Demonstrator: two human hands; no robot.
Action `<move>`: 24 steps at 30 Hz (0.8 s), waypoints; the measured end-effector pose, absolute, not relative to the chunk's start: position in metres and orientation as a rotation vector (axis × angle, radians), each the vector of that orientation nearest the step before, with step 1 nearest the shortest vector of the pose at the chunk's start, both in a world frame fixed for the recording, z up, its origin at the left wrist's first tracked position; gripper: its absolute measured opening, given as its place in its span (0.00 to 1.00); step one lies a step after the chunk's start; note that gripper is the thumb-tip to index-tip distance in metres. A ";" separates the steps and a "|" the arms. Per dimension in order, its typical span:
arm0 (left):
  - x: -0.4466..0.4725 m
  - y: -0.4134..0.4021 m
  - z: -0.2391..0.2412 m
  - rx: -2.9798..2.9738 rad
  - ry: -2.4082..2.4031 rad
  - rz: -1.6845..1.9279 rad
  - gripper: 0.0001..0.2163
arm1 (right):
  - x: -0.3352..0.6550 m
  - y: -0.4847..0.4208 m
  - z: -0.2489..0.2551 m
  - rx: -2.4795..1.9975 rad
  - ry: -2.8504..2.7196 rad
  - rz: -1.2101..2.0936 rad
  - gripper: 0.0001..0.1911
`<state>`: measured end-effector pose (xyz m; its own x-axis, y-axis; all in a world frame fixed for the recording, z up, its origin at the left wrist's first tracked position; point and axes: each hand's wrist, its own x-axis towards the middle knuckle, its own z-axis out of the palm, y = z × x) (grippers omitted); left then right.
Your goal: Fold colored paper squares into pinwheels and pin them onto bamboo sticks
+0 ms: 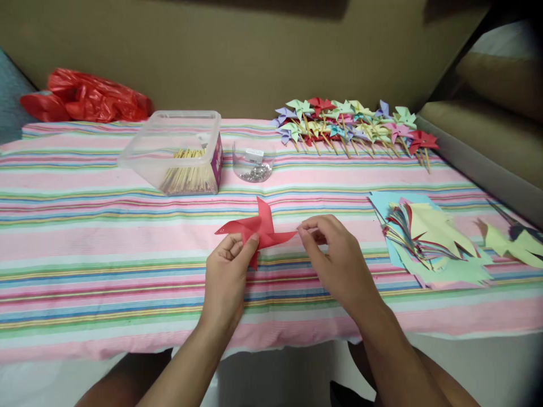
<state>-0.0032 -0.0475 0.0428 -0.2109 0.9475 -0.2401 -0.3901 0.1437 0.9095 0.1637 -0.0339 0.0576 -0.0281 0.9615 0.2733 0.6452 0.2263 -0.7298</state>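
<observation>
My left hand [229, 271] pinches the middle of a red paper pinwheel [261, 226] just above the striped tablecloth [106, 254], thumb in front and fingers behind. One blade tip of that pinwheel lies right by my right hand [335, 257], whose fingertips are pinched together. What those fingertips hold is too small to make out.
A clear plastic tub [178, 150] of wooden sticks stands at the back left, beside a small clear container [253, 164] of shiny pins. Finished pinwheels on sticks [352, 127] lie at the back. Cut coloured papers [428, 237] are stacked at the right. A red plastic bag [89, 96] sits far left.
</observation>
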 end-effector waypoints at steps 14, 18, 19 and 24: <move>-0.001 -0.049 0.041 0.707 1.203 1.393 0.10 | 0.170 -0.040 0.062 -1.510 -1.856 0.510 0.07; 0.001 -0.045 0.041 0.708 1.245 1.396 0.10 | 0.165 -0.036 0.066 -1.517 -1.858 0.529 0.08; 0.001 -0.043 0.041 0.716 1.262 1.395 0.10 | 0.162 -0.034 0.068 -1.527 -1.852 0.518 0.09; -0.008 -0.035 0.040 0.756 1.387 1.381 0.10 | 0.137 -0.022 0.081 -1.611 -1.830 0.336 0.10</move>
<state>-0.0078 -0.0350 0.0396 -0.3083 0.9268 -0.2142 -0.2106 0.1531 0.9655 0.1373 -0.0224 0.0810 -0.0159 0.9509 0.3092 0.7790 0.2056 -0.5923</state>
